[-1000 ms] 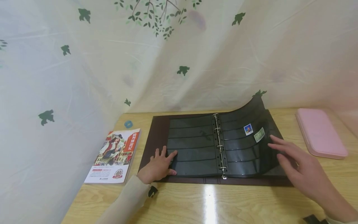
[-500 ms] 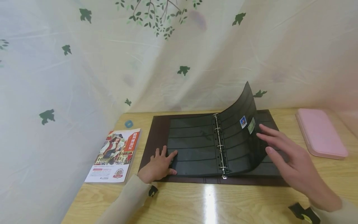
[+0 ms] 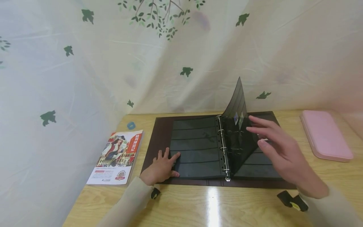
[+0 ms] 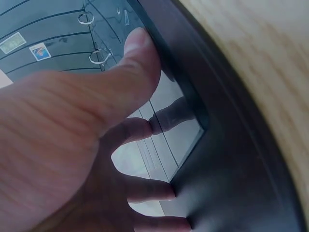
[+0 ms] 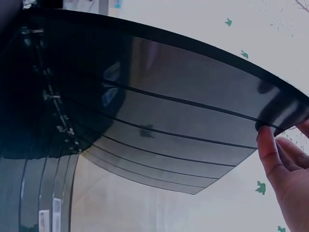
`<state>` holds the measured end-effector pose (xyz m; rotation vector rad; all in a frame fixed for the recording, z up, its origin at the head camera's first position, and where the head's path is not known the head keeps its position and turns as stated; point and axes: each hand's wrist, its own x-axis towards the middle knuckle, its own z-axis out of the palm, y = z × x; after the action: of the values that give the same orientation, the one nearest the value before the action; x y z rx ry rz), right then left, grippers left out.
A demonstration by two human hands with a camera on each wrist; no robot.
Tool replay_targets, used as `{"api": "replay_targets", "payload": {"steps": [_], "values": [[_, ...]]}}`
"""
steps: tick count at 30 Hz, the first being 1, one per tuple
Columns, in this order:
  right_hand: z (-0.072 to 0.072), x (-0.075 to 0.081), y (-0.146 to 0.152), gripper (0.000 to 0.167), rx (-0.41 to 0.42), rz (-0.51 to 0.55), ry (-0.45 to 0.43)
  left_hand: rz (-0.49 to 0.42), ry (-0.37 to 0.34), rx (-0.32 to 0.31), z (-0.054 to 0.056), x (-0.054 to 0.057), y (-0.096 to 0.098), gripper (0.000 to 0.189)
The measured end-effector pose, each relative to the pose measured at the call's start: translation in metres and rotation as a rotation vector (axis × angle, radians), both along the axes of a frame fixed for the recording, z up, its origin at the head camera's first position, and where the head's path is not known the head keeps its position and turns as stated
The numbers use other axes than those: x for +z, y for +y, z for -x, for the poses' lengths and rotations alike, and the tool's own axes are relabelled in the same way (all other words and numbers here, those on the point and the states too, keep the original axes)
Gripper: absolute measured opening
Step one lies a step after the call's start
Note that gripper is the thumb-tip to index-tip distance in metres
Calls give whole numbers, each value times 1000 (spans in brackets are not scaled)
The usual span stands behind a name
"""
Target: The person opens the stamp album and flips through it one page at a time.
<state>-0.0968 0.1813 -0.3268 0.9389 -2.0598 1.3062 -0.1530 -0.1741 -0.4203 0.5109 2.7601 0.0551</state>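
A stamp album [image 3: 158, 132] with a dark brown cover lies spread on the table, its black pocket pages held by a metal ring spine [image 3: 223, 148]. My left hand [image 3: 158, 168] rests with fingers spread on the lower corner of the left page [image 3: 195, 151]. One right-side page [image 3: 236, 101] stands nearly upright and curves up from the rings. My right hand [image 3: 280, 151] pinches that page's outer edge, thumb [image 5: 268, 150] on one face and fingers beyond the edge. Two small stamps, one blue [image 4: 40, 51] and one greenish [image 4: 13, 42], sit in the raised page's pockets.
Left of the album lies a paperback book [image 3: 114, 157] with an illustrated cover, and behind it a small blue ring-shaped object [image 3: 131, 125]. A pink case [image 3: 326, 134] lies at the right. A patterned cloth [image 3: 158, 63] hangs behind the table.
My right hand has moved left, swinging the page up from its low, curved slant to nearly upright and uncovering more of the page beneath. My left hand has stayed in place.
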Motion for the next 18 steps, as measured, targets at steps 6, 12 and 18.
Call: {"api": "replay_targets", "payload": {"steps": [6,12,18], "values": [[4,12,-11,42,55,7,-26,11,-12,12,1,-1,1,77],[19,2,-10,50,61,54,-108,6,-23,23,1,-1,1,77],[30,-11,-5,51,60,61,-136,15,-23,24,1,-1,1,77]]}}
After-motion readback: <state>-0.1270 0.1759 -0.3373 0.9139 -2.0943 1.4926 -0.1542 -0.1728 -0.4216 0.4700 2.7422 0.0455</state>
